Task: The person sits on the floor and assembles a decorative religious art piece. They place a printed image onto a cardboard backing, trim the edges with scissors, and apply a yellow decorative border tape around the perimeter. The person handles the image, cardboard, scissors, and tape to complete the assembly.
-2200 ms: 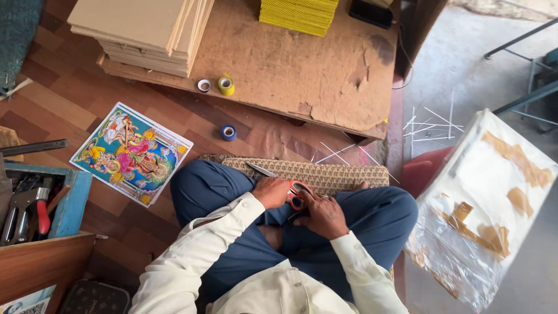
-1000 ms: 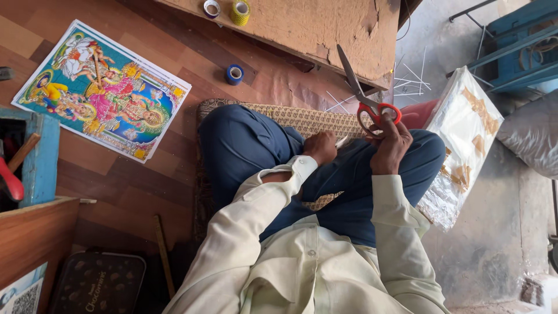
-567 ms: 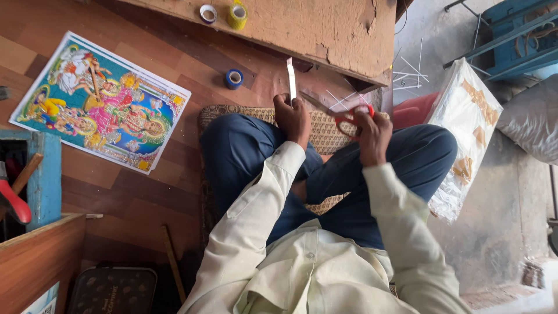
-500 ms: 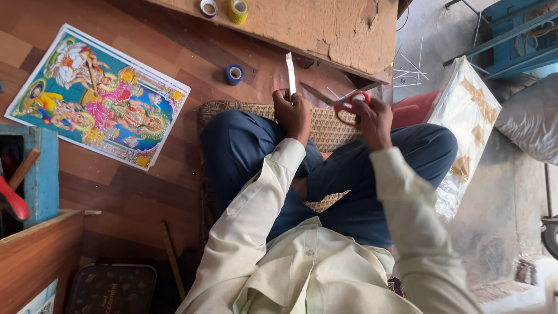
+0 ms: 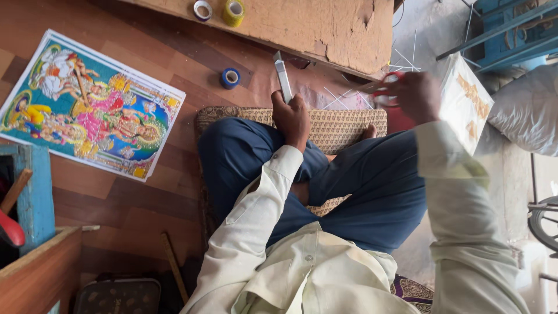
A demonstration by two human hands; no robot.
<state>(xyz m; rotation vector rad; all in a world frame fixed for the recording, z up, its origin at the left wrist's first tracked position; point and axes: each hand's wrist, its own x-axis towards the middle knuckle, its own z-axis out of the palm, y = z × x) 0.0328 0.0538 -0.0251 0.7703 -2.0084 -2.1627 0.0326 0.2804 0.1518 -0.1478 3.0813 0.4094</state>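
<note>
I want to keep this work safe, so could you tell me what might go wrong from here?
The right hand swings the red-handled scissors fast enough to blur, so the blades might nick the left hand. The thin pale strip stands upright in a fingertip grip and could slip or bend.

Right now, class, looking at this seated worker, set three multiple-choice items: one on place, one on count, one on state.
1. Where is the blue tape roll? A on the wooden floor B on a knee C in the crate
2. How many tape rolls lie on the brown board? A none B two C five
3. What is the left hand doing? A resting open B gripping a pale strip C holding scissors

A: it lies beside the poster. B: a white roll and a yellow roll. C is wrong, B: the strip stands upright in it.
</note>
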